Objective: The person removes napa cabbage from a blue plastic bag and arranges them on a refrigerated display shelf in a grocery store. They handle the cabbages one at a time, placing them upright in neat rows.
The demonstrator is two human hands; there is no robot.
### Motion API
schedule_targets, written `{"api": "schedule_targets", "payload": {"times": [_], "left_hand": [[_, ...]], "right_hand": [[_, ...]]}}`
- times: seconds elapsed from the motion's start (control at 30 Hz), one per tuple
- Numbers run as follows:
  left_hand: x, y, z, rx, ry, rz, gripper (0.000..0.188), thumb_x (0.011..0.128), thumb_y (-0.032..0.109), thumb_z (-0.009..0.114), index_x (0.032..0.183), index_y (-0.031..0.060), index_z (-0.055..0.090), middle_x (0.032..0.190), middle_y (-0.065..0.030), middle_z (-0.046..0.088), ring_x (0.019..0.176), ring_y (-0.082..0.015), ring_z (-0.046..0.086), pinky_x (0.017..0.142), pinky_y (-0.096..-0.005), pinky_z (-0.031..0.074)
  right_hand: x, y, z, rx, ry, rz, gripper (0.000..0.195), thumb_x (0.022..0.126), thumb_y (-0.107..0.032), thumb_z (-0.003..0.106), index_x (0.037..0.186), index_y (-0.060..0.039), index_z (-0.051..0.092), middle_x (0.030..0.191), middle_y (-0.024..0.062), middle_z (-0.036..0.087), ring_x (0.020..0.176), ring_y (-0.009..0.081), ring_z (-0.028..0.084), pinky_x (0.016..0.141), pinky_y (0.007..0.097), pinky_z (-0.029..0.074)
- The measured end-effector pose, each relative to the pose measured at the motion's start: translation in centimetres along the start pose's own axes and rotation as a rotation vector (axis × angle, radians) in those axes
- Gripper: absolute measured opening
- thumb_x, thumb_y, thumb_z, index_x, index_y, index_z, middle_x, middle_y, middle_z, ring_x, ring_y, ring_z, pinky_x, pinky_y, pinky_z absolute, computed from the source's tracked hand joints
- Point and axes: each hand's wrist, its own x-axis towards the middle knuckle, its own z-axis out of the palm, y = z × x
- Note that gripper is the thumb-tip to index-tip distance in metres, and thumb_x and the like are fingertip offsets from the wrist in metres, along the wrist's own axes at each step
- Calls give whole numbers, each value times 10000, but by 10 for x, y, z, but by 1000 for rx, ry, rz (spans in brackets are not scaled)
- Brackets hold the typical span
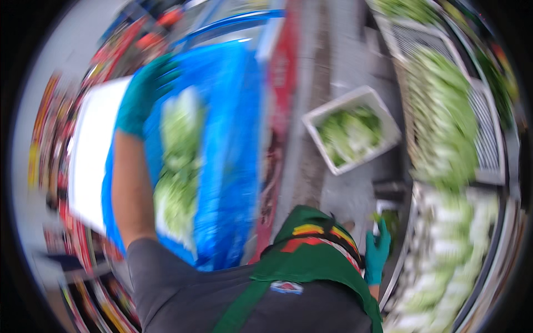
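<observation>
My left hand [148,93], in a teal glove, reaches over the upper left edge of a blue plastic liner bag [231,158]; blur and the angle hide whether its fingers hold the plastic. Just below and right of it, pale green heads of napa cabbage [179,166] lie in a row inside the bag. At the lower right my right hand [377,252], also gloved in teal, hangs low beside the display shelf, fingers apart. A small white and green thing is by its fingertips; whether they touch it cannot be told.
A white foam box [354,129] with leafy greens stands on the floor at centre right. Along the right runs a produce display with stacked leafy vegetables [443,120] and white-stemmed greens [441,249]. A white panel [98,154] lies left of the bag, and a red strip [283,83] borders its right side.
</observation>
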Motion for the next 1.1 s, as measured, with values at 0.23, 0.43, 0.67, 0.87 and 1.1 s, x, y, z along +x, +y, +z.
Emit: {"api": "schedule_targets", "payload": {"times": [0.23, 0.43, 0.67, 0.87, 1.1], "left_hand": [[-117, -31, -92, 226, 257, -316, 483, 933, 437, 496, 1245, 76, 569, 1222, -89, 605, 998, -173, 610, 865, -299, 473], [-42, -134, -69, 874, 592, -271, 1010, 670, 660, 676, 1359, -28, 408, 1290, -266, 511, 1170, -384, 527, 980, -411, 413], [45, -198, -41, 1025, 732, -344, 1245, 551, 530, 798, 1452, 15, 111, 1286, -247, 513, 1142, -369, 548, 923, -433, 454], [36, -189, -55, 940, 678, -264, 963, 564, 424, 820, 1331, -2, 424, 1229, -219, 553, 1112, -324, 565, 930, -393, 450], [-51, -117, -54, 668, 828, 263, 901, 602, 374, 821, 1341, 57, 416, 1279, -178, 520, 1141, -301, 539, 952, -395, 449]], "right_hand": [[60, 15, 17, -135, -422, -20, 483, 873, -81, 629, 1332, -42, 484, 1297, 122, 535, 1102, 177, 546, 927, 311, 442], [135, -51, 58, -131, -468, -224, 520, 875, -42, 625, 1362, -57, 446, 1288, 121, 526, 1023, 146, 561, 876, 271, 469], [112, -87, 88, -107, -490, -206, 519, 858, -60, 641, 1350, -73, 476, 1184, 73, 572, 875, 103, 537, 807, 260, 464], [91, -28, 53, -98, -409, -103, 499, 865, -63, 633, 1336, -32, 472, 1242, 97, 561, 1055, 166, 554, 927, 307, 437], [130, -2, 48, -78, -481, -158, 461, 887, -45, 601, 1327, -8, 468, 1278, 126, 542, 1155, 201, 529, 986, 326, 412]]}}
